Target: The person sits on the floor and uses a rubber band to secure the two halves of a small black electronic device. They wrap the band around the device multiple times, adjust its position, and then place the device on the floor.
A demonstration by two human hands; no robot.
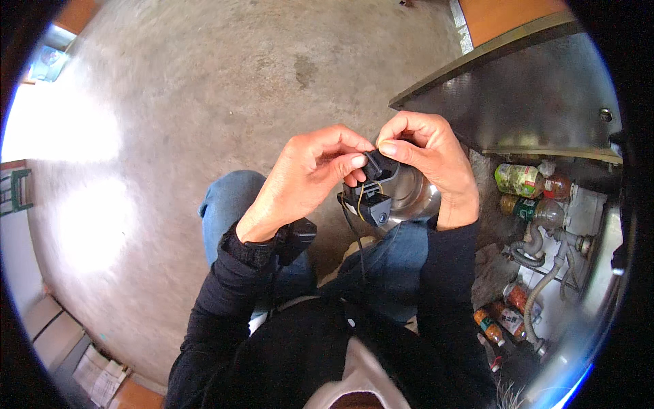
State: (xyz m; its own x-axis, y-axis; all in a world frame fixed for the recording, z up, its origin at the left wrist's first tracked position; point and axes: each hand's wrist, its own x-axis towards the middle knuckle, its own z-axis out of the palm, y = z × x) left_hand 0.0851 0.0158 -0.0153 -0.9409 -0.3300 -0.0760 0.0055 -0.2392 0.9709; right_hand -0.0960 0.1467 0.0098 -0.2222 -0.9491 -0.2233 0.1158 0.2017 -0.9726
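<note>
Both my hands meet in front of my knees, over a small black device (373, 208) with a round lens on its front. A thin yellow band (361, 198) loops around the device, and a black cable (357, 238) hangs from it. My left hand (310, 167) is closed, thumb and fingers pinching the device's black upper part (379, 167). My right hand (429, 153) makes a pinch at the top edge of that part; what lies between its fingertips is too small to make out. Behind the device, a shiny round metal bowl (415, 194) shows in part. Another black box (298, 240) sits at my left wrist.
On the right, under a metal counter (524, 88), are grey drain hoses (538, 252) and several plastic bottles (518, 178). More bottles (492, 327) lie nearer. Concrete floor (225, 88) spreads ahead and left. A green frame (15, 191) stands at the far left.
</note>
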